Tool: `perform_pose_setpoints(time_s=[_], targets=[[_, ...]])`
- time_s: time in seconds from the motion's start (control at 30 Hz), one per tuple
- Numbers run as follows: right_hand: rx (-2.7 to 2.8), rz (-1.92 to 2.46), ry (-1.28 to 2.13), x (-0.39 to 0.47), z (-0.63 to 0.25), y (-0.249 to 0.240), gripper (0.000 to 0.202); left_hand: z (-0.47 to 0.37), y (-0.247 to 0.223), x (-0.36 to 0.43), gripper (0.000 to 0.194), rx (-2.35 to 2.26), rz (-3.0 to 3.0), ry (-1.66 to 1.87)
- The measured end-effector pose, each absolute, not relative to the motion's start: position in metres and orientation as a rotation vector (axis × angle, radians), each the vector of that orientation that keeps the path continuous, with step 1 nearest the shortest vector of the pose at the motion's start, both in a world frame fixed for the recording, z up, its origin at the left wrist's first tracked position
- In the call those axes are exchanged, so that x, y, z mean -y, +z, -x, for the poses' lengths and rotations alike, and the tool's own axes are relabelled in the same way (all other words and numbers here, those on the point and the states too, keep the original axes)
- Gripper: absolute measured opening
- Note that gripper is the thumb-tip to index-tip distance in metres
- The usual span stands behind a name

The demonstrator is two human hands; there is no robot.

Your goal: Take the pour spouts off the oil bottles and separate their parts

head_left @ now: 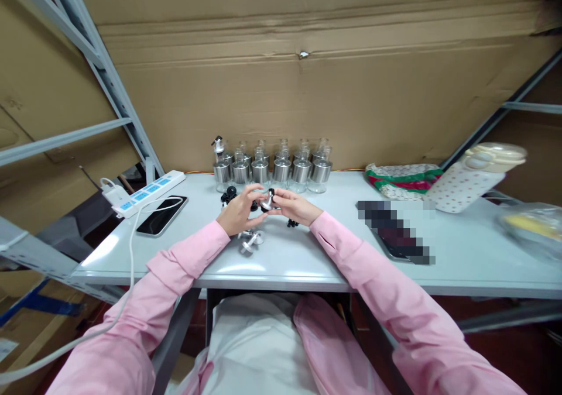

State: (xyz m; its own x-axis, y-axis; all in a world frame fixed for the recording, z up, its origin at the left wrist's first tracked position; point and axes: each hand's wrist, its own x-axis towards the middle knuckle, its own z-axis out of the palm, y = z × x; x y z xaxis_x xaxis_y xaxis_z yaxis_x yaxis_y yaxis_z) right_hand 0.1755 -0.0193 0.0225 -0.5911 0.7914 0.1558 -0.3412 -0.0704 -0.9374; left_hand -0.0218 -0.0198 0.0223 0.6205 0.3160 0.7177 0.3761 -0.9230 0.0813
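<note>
Above the middle of the table, both hands meet around a small silver spout with a black tip [267, 201]. My left hand [239, 211] has its fingers curled round the spout's left side, and my right hand [295, 206] pinches it from the right. Several silver spout parts [252, 241] lie on the table just below my left hand. Black caps [229, 195] are piled behind my left hand, partly hidden by it. Small black pieces [293, 223] lie under my right hand.
Several glass bottles with metal sleeves [281, 170] stand in rows at the back; the front left one bears a spout [218, 144]. A power strip [151, 193] and phone [162, 216] lie left. Rightward are a blurred dark device [390, 231], cloth [401, 179] and dotted bottle [465, 184].
</note>
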Motion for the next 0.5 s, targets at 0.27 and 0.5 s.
perform_pose_setpoints(time_s=[0.27, 0.5], targets=[[1.278, 0.568, 1.798, 0.0166, -0.1755, 0.0232, 0.031, 0.0261, 0.0201, 0.0137, 0.04, 0.767, 2.766, -1.247], [1.143, 0.637, 1.907, 0.0182, -0.1774, 0.0309, 0.016, 0.0257, 0.0236, 0.0144, 0.046, 0.827, 2.815, -1.163]])
